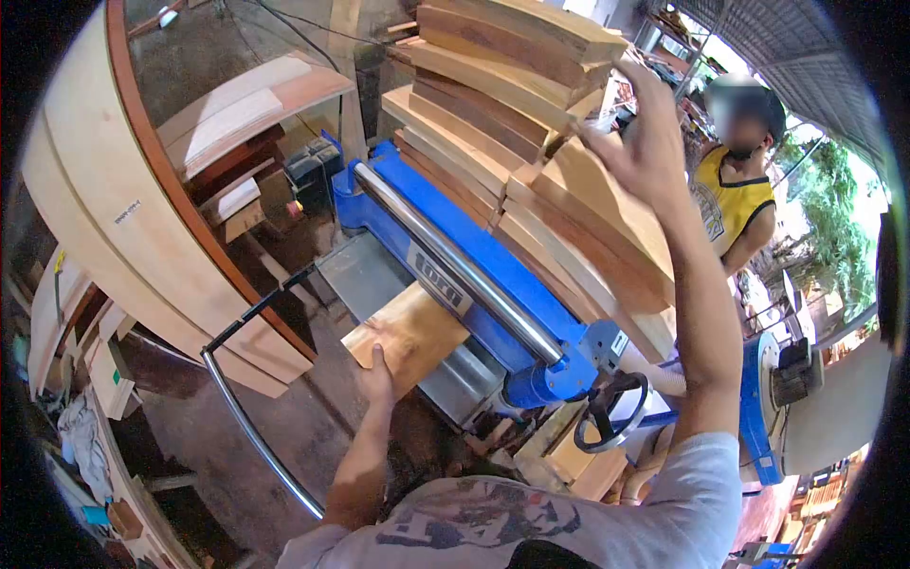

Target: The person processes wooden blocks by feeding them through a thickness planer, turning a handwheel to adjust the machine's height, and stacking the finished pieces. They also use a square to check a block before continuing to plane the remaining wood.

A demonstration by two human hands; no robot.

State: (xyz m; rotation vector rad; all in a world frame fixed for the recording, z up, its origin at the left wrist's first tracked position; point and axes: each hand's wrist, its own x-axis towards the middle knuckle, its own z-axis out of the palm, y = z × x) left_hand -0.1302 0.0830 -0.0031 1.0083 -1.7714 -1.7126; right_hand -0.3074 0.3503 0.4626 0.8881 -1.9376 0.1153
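My left hand [376, 373] grips the near end of a wooden board [412, 332], thumb on top. The board's far end goes under the blue thickness planer [445, 251], which has a polished roller along its top, and that end is hidden. Part of the board lies over the grey metal bed [455, 384]. My right hand [646, 142] is raised at the right end of the stacked wooden boards [512, 76], thumb and fingers spread apart. Just below its palm lies a thick wooden block [607, 194].
A handwheel [611, 412] sticks out at the planer's right. Left of the bed runs a curved metal bar [251, 427]. Large curved wooden panels [142, 218] stand at left. A person in a yellow sleeveless top [725, 204] is behind the stack at right.
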